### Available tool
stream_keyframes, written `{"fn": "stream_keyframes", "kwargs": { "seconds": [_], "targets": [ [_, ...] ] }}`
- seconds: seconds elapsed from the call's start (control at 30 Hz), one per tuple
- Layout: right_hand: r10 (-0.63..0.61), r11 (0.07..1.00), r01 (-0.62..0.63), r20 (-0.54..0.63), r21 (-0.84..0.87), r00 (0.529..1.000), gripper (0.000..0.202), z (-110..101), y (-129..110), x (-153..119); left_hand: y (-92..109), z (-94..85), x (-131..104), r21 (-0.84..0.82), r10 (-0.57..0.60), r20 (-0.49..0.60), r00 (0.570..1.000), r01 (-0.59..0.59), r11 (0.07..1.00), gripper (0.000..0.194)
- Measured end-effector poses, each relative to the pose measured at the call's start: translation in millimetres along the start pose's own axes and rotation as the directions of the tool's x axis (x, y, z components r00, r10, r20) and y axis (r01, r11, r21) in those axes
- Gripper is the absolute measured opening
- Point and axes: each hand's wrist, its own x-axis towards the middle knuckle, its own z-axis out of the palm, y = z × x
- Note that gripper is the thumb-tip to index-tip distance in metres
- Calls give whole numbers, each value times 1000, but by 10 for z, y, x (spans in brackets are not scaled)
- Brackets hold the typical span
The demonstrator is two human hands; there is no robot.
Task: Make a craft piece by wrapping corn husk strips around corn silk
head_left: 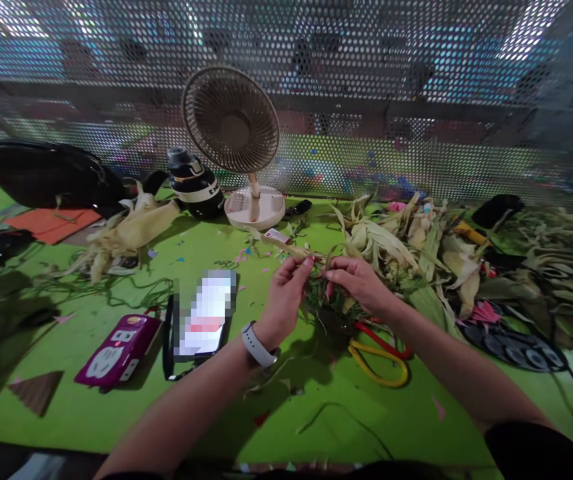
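My left hand point(286, 297), with a watch strap point(259, 345) at the wrist, pinches a thin dry corn husk strip point(286, 247) between thumb and fingertips. Close beside it, my right hand point(359, 283) has its thumb and fingers closed on the strip's near end, by a small greenish leaf piece. Beneath both hands lies a dark clump of green stems point(334, 313). Scissors-like handles, a yellow loop point(379, 380) and a red one, stick out from it; the other end is hidden. A heap of pale corn husks point(384, 243) spreads just beyond my right hand.
On the green table point(206, 413) stand a beige fan point(234, 127) and a black bottle point(196, 190). A phone point(209, 313) and a purple case point(118, 350) lie left of my hands. More husks point(131, 230) lie farther left. A perforated metal screen point(336, 87) rises behind.
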Motion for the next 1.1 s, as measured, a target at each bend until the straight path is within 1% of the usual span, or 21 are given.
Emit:
{"fn": "stream_keyframes", "kwargs": {
  "seconds": [0.07,0.17,0.3,0.37,0.47,0.53,0.63,0.7,0.77,0.87,0.93,0.97,1.03,1.1],
  "targets": [
    [24,997,-21,-40,76,999,17,11,-2,12,27,-21,17,55,-10,20,1000,9,998,24],
    [-2,988,24,-147,150,989,23,20,11,42,58,-37,21,110,-14,58,998,7,994,24],
    [-65,988,92,-203,125,977,29,0,48,76,73,-48,7,123,-94,88,992,83,989,16],
    [-101,990,119,-200,81,975,30,-13,54,76,75,-56,1,171,-100,124,987,78,982,14],
    [-150,988,157,-203,17,968,31,-20,53,64,77,-67,-2,247,-39,169,985,-3,969,14],
    [-182,983,183,-213,-13,960,31,-16,58,58,76,-74,-1,278,3,182,983,-54,959,16],
    [-205,979,203,-215,-28,955,31,-6,68,54,69,-82,4,324,24,184,983,-84,942,20],
    [-212,977,210,-215,-32,953,32,-3,67,53,58,-82,7,330,27,164,986,-80,941,22],
    [-209,978,206,-215,-37,954,34,-4,56,52,42,-76,9,284,19,137,990,-58,957,25],
    [-171,985,168,-197,-35,965,37,-8,34,61,12,-63,9,164,-87,111,990,68,984,29],
    [-146,989,142,-159,-39,976,37,-10,30,76,-6,-58,11,127,-159,130,979,143,982,30],
    [-137,990,133,-140,-44,981,36,-13,32,86,-12,-56,14,129,-170,156,973,151,980,30],
    [-135,990,128,-121,-61,983,33,-24,40,105,-18,-55,26,151,-135,217,967,103,983,29],
    [-143,987,131,-126,-97,982,30,-53,41,113,-13,-56,42,183,-61,255,965,14,983,28]
  ]
}}
